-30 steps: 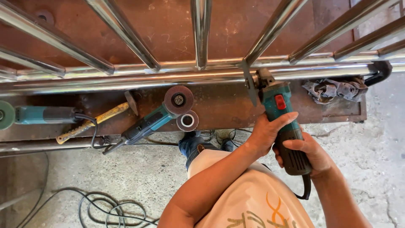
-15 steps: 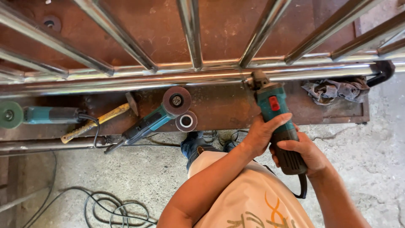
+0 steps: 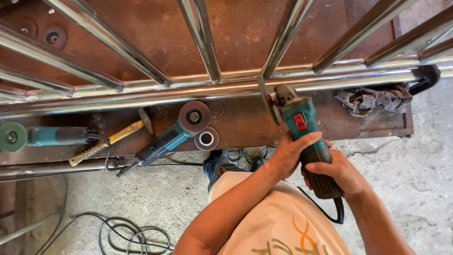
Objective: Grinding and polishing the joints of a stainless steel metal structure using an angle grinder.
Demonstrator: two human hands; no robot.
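A: Right, what are the hands doing?

B: Both are wrapping one teal angle grinder (image 3: pixel 304 137). The left hand (image 3: pixel 290 153) is clamping around the teal middle of the body, fingers curled tight over it just below the red switch. The right hand (image 3: pixel 337 172) is closing around the black rear handle, right behind the left, the two nearly touching.

A: Where is the grinder sitting relative to that grip?

B: It is running up and away from the hands, head end sticking out past the left hand. Its thin disc (image 3: pixel 267 101) is standing edge-on and meeting the steel rail (image 3: pixel 141 92) right at the joint with an upright bar. The black cord (image 3: pixel 330 215) is looping out below the right hand.

A: Counts?

B: Three grinders showing. The held one, a second teal grinder (image 3: pixel 172 137) with a flap disc lying on the rusty steel bench (image 3: pixel 245 42), a third grinder (image 3: pixel 42 136) with a green disc lying at the far left of the bench. One loose flap disc (image 3: pixel 206 139) is lying just beside the second grinder's head. One yellow-handled hammer (image 3: pixel 111 139) is lying between the two idle grinders. One crumpled grey rag (image 3: pixel 373 99) is sitting at the right end, near a black clamp (image 3: pixel 424 78). Cables (image 3: pixel 122 231) are coiling on the concrete floor.
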